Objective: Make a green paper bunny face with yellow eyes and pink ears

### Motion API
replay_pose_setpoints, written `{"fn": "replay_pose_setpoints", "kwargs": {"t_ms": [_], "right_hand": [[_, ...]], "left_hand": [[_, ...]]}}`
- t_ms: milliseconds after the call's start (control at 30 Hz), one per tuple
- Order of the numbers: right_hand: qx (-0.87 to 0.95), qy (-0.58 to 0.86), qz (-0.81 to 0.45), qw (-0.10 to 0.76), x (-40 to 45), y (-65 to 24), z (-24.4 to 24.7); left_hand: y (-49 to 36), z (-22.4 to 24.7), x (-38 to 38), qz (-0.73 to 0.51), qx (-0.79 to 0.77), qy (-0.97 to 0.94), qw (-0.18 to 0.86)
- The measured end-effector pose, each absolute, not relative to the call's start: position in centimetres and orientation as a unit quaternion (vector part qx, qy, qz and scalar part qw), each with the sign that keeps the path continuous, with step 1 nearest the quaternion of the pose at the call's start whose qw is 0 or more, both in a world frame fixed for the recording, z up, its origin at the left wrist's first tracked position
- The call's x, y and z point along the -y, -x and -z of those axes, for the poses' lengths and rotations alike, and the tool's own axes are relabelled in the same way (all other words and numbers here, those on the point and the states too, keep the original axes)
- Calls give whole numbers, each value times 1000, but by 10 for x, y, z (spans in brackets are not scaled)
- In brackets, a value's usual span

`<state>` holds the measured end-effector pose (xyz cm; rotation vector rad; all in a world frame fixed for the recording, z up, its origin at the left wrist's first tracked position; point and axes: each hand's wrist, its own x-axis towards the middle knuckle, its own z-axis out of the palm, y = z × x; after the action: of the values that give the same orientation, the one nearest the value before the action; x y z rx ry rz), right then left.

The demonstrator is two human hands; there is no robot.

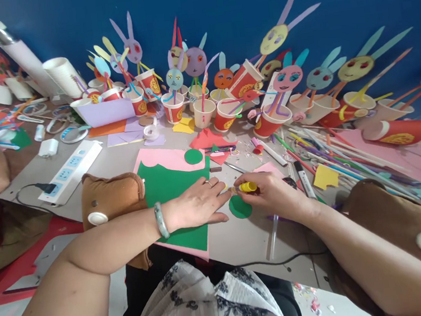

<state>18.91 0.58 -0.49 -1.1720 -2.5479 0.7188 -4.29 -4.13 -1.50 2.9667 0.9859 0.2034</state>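
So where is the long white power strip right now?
In the head view, the long white power strip lies on the left side of the grey table, with a black plug in it, beside the brown fabric cushion.

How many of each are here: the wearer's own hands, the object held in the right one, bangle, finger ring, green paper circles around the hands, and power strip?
Hands (left hand, right hand): 2
Yellow object: 1
Bangle: 1
Ring: 1
Green paper circles: 2
Power strip: 1
Total: 8
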Motion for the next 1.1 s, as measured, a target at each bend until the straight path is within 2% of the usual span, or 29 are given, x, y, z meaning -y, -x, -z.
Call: {"fn": "replay_pose_setpoints", "kwargs": {"t_ms": [267,433,567,900,1100], "right_hand": [[899,388,-159,129,-8,-190,16],[870,412,-212,169,-6,-189,3],[869,406,-245,142,-5,-188,3],[892,403,-147,144,-5,-185,19],[868,414,-213,173,-4,-187,4]], "left_hand": [[45,14,41,-72,-309,-949,2],[44,13,40,-64,-310,-948,12],[44,13,41,-67,-310,-948,15],[45,14,41,-84,-308,-947,11],[44,14,40,-69,-307,-949,11]]}}
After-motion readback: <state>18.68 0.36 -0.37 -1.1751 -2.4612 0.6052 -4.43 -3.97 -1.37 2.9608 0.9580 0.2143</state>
